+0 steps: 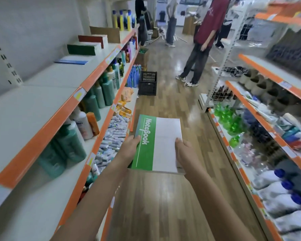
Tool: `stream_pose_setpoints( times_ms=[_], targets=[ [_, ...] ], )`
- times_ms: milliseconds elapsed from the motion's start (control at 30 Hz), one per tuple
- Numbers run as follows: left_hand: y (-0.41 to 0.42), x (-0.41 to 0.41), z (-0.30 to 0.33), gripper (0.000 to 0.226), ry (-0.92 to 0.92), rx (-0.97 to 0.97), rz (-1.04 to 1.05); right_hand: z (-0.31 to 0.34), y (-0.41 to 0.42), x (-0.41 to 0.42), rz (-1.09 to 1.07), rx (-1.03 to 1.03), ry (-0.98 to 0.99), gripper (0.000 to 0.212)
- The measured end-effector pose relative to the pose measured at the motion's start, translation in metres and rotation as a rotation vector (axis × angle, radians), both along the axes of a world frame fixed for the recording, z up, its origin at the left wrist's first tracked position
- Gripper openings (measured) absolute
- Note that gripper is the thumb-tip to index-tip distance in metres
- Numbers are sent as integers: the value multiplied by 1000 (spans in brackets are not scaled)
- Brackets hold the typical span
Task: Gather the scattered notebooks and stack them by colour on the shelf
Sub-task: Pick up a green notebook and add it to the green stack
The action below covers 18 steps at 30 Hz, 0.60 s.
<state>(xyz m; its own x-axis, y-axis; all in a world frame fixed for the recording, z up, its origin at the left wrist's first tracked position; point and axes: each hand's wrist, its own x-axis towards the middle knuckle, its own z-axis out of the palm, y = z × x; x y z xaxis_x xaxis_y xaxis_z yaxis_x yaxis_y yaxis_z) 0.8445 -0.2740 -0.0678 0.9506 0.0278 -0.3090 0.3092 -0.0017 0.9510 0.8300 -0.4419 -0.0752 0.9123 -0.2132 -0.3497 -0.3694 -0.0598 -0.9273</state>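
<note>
Both hands, left hand and right hand, grasp a green-and-white paper notebook by its side edges above the wooden floor.

Beneath the green notebook the fingers of the left hand and the right hand are hidden; only the thumbs show on its cover. Whether it is one notebook or several stacked cannot be told, and the small print at its near right corner is unreadable. Both forearms are cut off by the bottom edge. The right-hand shelves are smeared with blur, so their packets and white bottles are hard to identify. The person in the red shirt is cut off at the top edge. The price tags are too small to read.
</note>
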Motion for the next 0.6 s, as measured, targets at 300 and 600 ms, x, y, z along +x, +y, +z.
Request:
stream_pose_setpoints(
  times_ms=[300, 600],
  targets=[
    [-20, 134, 6, 26, -5, 10, -50, 11, -18, 129, -27, -9, -58, 36],
    [-47, 264, -1, 28, -27, -68, -28, 6, -50, 264, 38, -42, -100, 34]
  ],
)
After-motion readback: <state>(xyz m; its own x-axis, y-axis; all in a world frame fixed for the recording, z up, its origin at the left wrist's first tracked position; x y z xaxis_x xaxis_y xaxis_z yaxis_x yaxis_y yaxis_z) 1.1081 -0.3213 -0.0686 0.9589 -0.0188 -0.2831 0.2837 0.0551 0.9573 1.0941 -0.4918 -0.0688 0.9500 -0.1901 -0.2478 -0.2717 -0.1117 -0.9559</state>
